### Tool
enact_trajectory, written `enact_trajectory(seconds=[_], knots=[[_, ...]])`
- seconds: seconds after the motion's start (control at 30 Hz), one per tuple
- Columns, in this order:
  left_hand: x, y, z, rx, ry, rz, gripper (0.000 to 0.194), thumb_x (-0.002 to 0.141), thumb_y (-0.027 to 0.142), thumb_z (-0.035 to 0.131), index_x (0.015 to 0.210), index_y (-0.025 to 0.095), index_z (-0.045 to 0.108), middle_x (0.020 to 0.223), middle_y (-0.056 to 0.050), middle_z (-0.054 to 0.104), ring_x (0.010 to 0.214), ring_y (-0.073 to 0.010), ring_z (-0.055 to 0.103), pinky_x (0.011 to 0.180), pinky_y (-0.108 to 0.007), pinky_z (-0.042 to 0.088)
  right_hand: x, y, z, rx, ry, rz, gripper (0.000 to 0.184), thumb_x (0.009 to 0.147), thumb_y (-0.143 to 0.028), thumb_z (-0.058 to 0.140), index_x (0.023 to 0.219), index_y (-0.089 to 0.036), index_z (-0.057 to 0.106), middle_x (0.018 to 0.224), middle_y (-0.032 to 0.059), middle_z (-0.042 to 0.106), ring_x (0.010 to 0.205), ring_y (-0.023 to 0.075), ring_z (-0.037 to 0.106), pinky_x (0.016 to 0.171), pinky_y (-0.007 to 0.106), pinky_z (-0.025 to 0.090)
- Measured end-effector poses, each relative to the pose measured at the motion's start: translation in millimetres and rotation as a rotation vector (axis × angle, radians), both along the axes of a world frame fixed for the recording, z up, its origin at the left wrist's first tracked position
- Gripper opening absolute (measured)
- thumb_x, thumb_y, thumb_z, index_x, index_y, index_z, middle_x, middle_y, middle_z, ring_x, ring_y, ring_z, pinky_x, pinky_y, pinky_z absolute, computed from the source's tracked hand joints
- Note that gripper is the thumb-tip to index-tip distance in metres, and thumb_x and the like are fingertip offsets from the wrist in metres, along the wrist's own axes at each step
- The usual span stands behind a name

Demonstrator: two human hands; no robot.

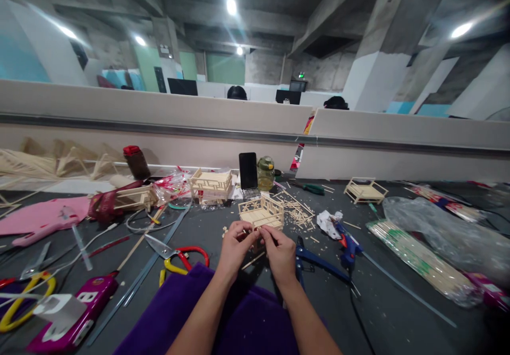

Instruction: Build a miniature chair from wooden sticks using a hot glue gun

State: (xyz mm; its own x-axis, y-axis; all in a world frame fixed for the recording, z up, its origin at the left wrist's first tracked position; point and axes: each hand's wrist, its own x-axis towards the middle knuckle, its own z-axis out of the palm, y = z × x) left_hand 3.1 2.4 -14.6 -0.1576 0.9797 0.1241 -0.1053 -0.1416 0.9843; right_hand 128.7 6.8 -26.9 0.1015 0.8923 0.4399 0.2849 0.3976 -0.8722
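Observation:
My left hand (235, 250) and my right hand (281, 254) meet in the middle of the table, both closed, thumbs and forefingers pinched together. Whatever lies between the fingertips is too small to make out. Just behind the fingers stands a small model bed (261, 212) built from thin wooden sticks, with railings at its back and side; my hands hide its front edge. Short cut pieces of stick (297, 210) lie scattered to the right of it. Beside my right hand rest blue-handled pliers (319, 262).
Red-and-yellow scissors (181, 256) lie to the left, a blue glue gun (348, 243) to the right. Two similar stick models (211, 185) (365, 190) stand farther back. A phone (248, 170), bagged sticks (422, 259) and a pink power strip (85, 307) surround the workspace.

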Motion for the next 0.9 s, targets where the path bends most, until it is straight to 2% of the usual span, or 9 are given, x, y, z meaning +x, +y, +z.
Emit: enact_trajectory(seconds=[0.17, 0.3, 0.53, 0.9], knots=[[0.3, -0.1, 0.2, 0.008, -0.012, 0.007, 0.028, 0.065, 0.04, 0.077, 0.074, 0.016, 0.067, 0.095, -0.002, 0.053, 0.065, -0.0108, 0.059, 0.055, -0.023, 0.049, 2.5, -1.0, 0.4, 0.001, -0.046, -0.008, 0.025, 0.089, -0.034, 0.056, 0.095, -0.021, 0.076, 0.078, 0.0045, 0.075, 0.063, 0.0189, 0.068, 0.061, 0.028, 0.055], [-0.7, 0.4, 0.8, 0.02, -0.017, 0.006, 0.024, 0.066, 0.036, 0.076, 0.074, 0.015, 0.067, 0.095, -0.002, 0.054, 0.063, -0.0092, 0.057, 0.055, -0.023, 0.048, 6.1, -0.6, 2.1, 0.048, -0.066, -0.045, 0.024, 0.088, -0.035, 0.057, 0.093, -0.021, 0.075, 0.08, 0.0047, 0.075, 0.064, 0.0185, 0.067, 0.064, 0.029, 0.054], [-1.4, -0.2, 3.0, 0.019, 0.029, 0.019, 0.023, 0.065, 0.036, 0.076, 0.072, 0.015, 0.066, 0.095, -0.003, 0.056, 0.064, -0.0098, 0.056, 0.054, -0.022, 0.047, 4.2, -2.4, 5.3, 0.009, -0.131, -0.001, 0.02, 0.086, -0.034, 0.057, 0.088, -0.021, 0.073, 0.068, 0.0007, 0.07, 0.054, 0.0143, 0.059, 0.055, 0.024, 0.046], [-2.4, -0.2, 3.3, 0.003, 0.06, -0.003, 0.022, 0.065, 0.034, 0.075, 0.074, 0.016, 0.066, 0.097, -0.003, 0.056, 0.069, -0.0117, 0.056, 0.058, -0.022, 0.047, 2.6, -3.3, 6.4, 0.022, -0.16, -0.023, 0.02, 0.087, -0.034, 0.055, 0.083, -0.021, 0.07, 0.067, 0.001, 0.069, 0.053, 0.0131, 0.059, 0.053, 0.021, 0.045]])
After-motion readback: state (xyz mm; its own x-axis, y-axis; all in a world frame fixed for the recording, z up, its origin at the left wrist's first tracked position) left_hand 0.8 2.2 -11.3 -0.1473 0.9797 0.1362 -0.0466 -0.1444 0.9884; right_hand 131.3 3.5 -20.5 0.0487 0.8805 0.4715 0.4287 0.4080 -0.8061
